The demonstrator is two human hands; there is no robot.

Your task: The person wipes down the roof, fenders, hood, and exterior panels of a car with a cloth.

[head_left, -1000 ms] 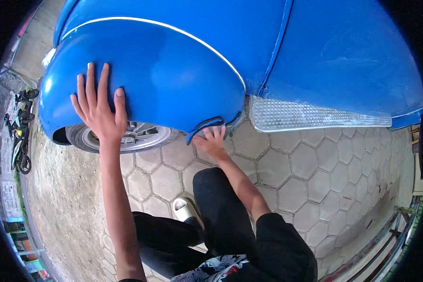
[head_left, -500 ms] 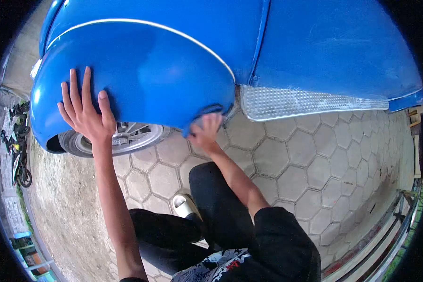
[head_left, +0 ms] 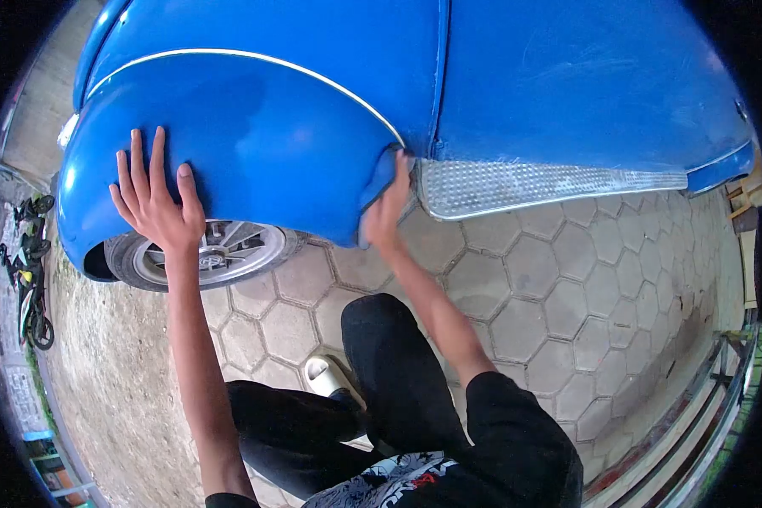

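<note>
My left hand [head_left: 161, 199] lies flat with spread fingers on the blue fender [head_left: 262, 144], above the wheel [head_left: 216, 254]. At the fender's rear lower edge, my right hand [head_left: 388, 203] presses a dark-edged blue cloth or pad [head_left: 379, 179] against the painted surface. Its fingers point up toward the end of the white trim line [head_left: 271, 57]. The ridged metal running board [head_left: 516, 184] begins just right of this hand. Part of the pad is hidden by the hand.
Hexagonal paving [head_left: 516, 317] lies under the car, with rough bare ground [head_left: 118, 364] at the left. Motorcycles [head_left: 32, 279] stand at the far left. A slatted metal-framed structure [head_left: 694, 432] is at the lower right. My slippered foot [head_left: 326, 377] is below the fender.
My right hand has moved up along the fender's rear edge with the pad and turned more upright. My left hand stays spread on the fender. The camera view has shifted slightly.
</note>
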